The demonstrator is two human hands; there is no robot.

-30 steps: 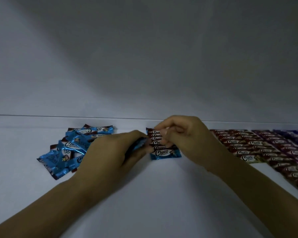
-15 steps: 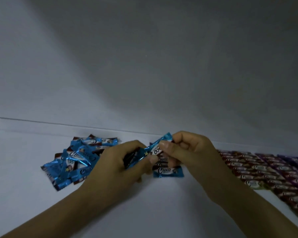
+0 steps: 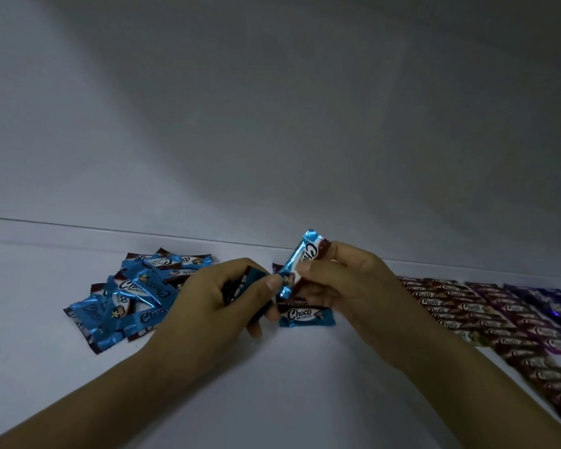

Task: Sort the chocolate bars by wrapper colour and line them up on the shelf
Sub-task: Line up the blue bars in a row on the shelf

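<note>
We see dim, bluish light; glare glints on the shiny blue foil chocolate bar (image 3: 299,256), and dark red-wrapped rows (image 3: 434,301) right of the grip blur.

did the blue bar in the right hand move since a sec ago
Yes. The blue bar in the right hand rose and tipped upright; its top crosses the shelf's back edge above the blue row.

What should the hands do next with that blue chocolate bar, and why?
Probably the right hand should lay the blue bar it pinches flat at the near end of the short blue row below it. The bar is raised and tilted, the row's wrappers match it, and the left hand grips more bars beside a loose blue pile.
</note>
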